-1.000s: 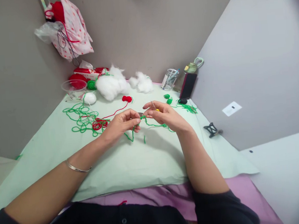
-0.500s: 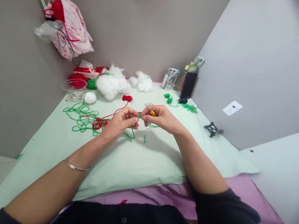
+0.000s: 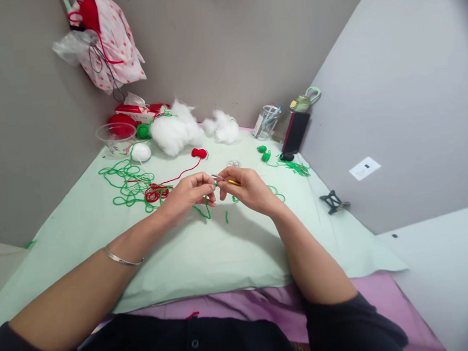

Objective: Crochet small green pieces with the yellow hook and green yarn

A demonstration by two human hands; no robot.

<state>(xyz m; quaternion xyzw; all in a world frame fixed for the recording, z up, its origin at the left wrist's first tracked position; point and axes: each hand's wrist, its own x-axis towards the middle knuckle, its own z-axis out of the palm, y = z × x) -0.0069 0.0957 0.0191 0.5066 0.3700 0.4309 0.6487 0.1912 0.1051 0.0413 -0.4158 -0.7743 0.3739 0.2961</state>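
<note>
My left hand (image 3: 191, 194) pinches a small bit of green yarn work, mostly hidden by the fingertips. A strand of green yarn (image 3: 207, 209) hangs beneath it. My right hand (image 3: 251, 189) is closed around a crochet hook (image 3: 233, 182) with a yellow handle. The hook's thin metal shaft points left toward the left fingertips. Only a small gap parts the two hands above the table. A short cut piece of green yarn (image 3: 226, 216) lies below them, and a red knitted piece (image 3: 199, 153) rests beyond.
Tangled green yarn (image 3: 125, 179) and a red yarn coil (image 3: 157, 192) lie left. White stuffing (image 3: 175, 129), a plastic cup (image 3: 116, 139) and a tissue box (image 3: 140, 113) stand behind. Right are a phone (image 3: 296, 132), small green pieces (image 3: 265, 157) and a black stand (image 3: 333, 202).
The crochet hook has swung from pointing up and away to lying nearly level, tip toward my left hand. My right hand has turned with it; my left hand has barely moved.
</note>
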